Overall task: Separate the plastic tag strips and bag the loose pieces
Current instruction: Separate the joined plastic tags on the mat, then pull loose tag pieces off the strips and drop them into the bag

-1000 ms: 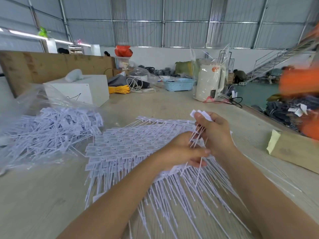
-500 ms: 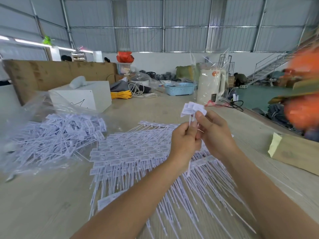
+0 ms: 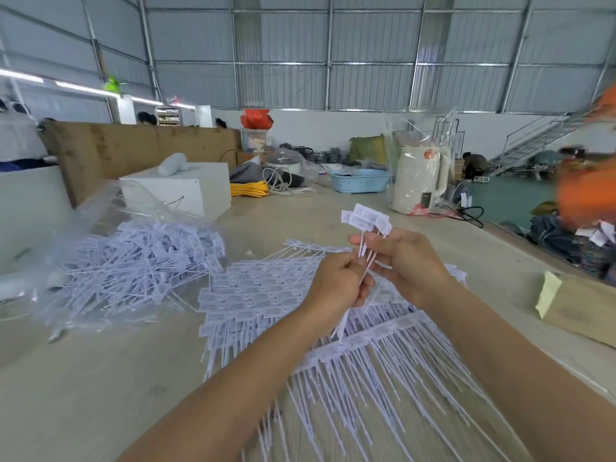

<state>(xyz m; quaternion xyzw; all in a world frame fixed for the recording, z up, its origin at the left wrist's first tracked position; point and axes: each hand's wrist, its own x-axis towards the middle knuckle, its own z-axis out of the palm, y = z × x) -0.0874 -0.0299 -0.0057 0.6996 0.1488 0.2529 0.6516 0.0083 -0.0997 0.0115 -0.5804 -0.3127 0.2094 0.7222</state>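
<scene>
A small bunch of white plastic tags (image 3: 365, 219) stands upright above the table, label heads on top and thin tails hanging down. My right hand (image 3: 405, 263) pinches the stems just under the heads. My left hand (image 3: 340, 283) grips the tails lower down, close beside the right. Beneath both hands lies a spread of joined tag strips (image 3: 266, 295), their tails fanning toward me. To the left, a clear plastic bag (image 3: 110, 211) lies open with a heap of loose tags (image 3: 140, 261) in it.
A white box (image 3: 186, 191), yellow cord (image 3: 248, 189), blue basket (image 3: 360, 181) and wrapped white kettle (image 3: 418, 178) stand at the table's far side. A cardboard box (image 3: 586, 308) sits at the right edge. Orange blur moves at far right.
Both hands lifted the bunch of tags off the pile and raised it; the label heads now stand higher and fan out more. The camera view tilted slightly.
</scene>
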